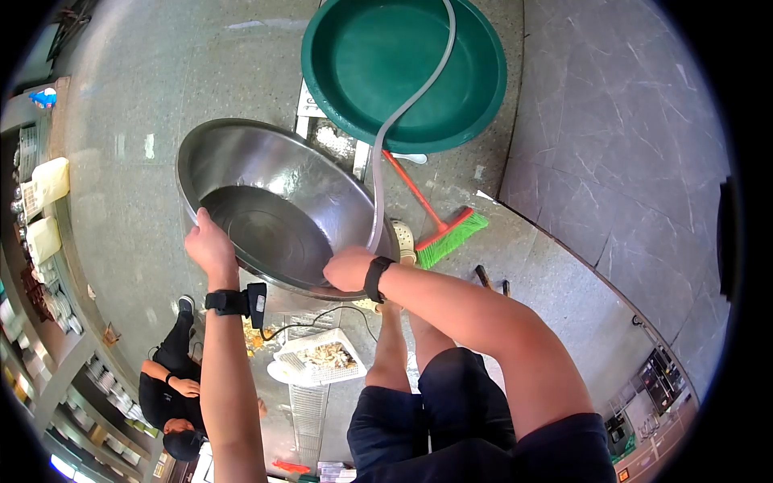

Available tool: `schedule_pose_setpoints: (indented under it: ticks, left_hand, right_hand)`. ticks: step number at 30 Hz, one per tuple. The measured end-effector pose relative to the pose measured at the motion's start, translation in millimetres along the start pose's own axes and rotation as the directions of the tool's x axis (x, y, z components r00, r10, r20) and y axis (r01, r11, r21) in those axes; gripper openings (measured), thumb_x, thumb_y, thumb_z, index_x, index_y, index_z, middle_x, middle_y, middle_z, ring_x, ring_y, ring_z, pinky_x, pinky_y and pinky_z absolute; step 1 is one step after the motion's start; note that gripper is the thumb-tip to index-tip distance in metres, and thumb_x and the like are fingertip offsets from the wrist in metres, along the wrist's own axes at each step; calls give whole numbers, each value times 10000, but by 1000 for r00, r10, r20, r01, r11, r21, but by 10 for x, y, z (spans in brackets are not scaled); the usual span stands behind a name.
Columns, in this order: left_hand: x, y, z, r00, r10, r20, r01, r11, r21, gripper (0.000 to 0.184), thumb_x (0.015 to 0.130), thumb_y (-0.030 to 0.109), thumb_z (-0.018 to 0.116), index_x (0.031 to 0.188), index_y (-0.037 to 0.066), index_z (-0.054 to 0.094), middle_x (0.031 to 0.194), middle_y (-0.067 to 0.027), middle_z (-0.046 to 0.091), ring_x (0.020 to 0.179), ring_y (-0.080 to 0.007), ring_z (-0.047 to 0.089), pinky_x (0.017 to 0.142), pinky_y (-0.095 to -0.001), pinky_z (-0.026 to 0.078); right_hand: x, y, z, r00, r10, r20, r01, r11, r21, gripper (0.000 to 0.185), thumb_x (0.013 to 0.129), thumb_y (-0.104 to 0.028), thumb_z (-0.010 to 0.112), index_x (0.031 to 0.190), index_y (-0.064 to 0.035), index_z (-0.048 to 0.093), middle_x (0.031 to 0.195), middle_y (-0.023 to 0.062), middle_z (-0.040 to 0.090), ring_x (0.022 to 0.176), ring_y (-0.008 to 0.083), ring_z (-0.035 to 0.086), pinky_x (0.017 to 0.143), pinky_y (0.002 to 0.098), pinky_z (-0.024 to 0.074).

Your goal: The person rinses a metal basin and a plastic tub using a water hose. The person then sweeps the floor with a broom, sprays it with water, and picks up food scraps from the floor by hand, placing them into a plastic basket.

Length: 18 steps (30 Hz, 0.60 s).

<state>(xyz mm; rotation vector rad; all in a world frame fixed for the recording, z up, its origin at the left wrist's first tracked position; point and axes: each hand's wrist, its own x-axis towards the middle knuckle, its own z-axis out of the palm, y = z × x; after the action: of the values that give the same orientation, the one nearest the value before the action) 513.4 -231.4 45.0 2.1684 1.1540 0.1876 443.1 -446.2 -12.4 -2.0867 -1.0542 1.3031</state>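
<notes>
A large steel basin (278,165) is tilted in front of me, its hollow turned towards me. My left hand (211,248) grips its near left rim, thumb over the edge. At the near right side of the rim, my right hand (348,269) is closed around a grey hose (382,145). The hose runs down from a green tub (386,72) and disappears at that hand; its end is hidden. Whether the right fingers also touch the rim cannot be made out. The bottom of the basin looks wet.
A red-handled broom with green bristles (453,238) lies right of the basin. Near my feet, a white basket (322,357) holds food scraps beside a floor drain grate (309,419). A person in black (173,378) is at the lower left, near shelves of dishes (60,310).
</notes>
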Motion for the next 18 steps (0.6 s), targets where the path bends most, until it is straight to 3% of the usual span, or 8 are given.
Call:
schedule_pose_setpoints:
  ticks: [5, 8, 9, 18]
  left_hand:
    - [-6, -13, 0, 999, 31, -16, -30, 999, 39, 514, 924, 313, 524, 662, -129, 559, 550, -133, 537, 542, -184, 433, 562, -401, 387]
    - [-14, -6, -10, 1000, 20, 2, -20, 1000, 9, 513, 922, 315, 525, 670, -131, 565, 552, -149, 543, 537, -200, 443, 568, -409, 391]
    - [-13, -11, -15, 1000, 18, 0, -18, 1000, 20, 516, 920, 318, 526, 668, -130, 564, 550, -151, 540, 535, -203, 446, 568, -410, 392]
    - [-42, 62, -38, 1000, 16, -15, -15, 996, 87, 548, 903, 355, 537, 637, -124, 548, 547, -175, 538, 525, -232, 459, 574, -420, 400]
  right_hand:
    - [139, 13, -53, 990, -129, -54, 131, 991, 29, 237, 846, -158, 502, 874, -75, 722, 913, 117, 701, 880, 312, 665, 723, 423, 532]
    - [176, 22, -199, 983, -7, -186, 16, 999, 45, 239, 842, -140, 494, 878, -71, 720, 917, 117, 702, 887, 306, 667, 727, 419, 532]
    - [201, 23, -216, 981, 91, -170, -88, 996, 22, 247, 839, -125, 487, 886, -86, 726, 925, 109, 705, 900, 292, 670, 729, 407, 529]
    - [233, 277, 259, 943, 297, -151, -307, 950, -49, 234, 823, -104, 516, 887, -104, 742, 930, 89, 711, 896, 264, 675, 744, 378, 524]
